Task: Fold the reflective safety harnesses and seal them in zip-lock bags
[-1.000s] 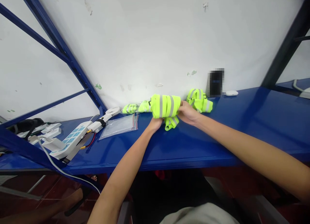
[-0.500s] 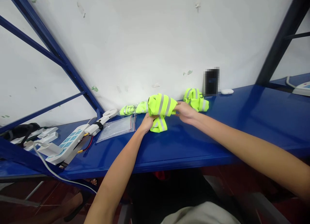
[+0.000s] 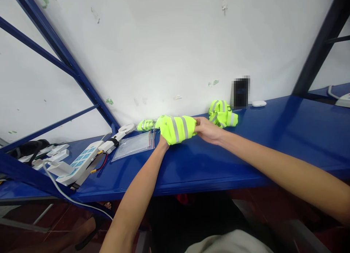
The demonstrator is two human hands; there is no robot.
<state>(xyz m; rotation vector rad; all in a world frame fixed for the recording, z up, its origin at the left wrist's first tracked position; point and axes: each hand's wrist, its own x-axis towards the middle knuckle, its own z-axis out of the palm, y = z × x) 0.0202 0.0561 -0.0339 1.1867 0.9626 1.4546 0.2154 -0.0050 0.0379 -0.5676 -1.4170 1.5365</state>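
While both hands are busy with one bright yellow-green cloth (image 3: 179, 129), the right hand (image 3: 207, 130) has its thumb and fingers pinched on the end nearest to it. The left hand (image 3: 163, 142) is tucked under the other end, and because the cloth hides its fingers, I cannot tell if they grip or just hold it up. So the cloth sits between the two hands, over the blue table (image 3: 207, 165), bunched into a fat roll with two gray stripes showing. The step in hand looks like turning and shaping this roll. I think the next move calls for a snug hold at both ends, with the left hand bearing the cloth from below, so the folds do not slip apart. Just past the right hand lies another bright bundle (image 3: 222, 116), striped too, and beyond it are a dark thing (image 3: 240, 94) and a small white case (image 3: 259, 104). To the left of the left hand lie clear plastic bags (image 3: 133, 146), with a white fan (image 3: 127, 128) beside them. Farther left of that hand is a long white power strip (image 3: 82, 162).
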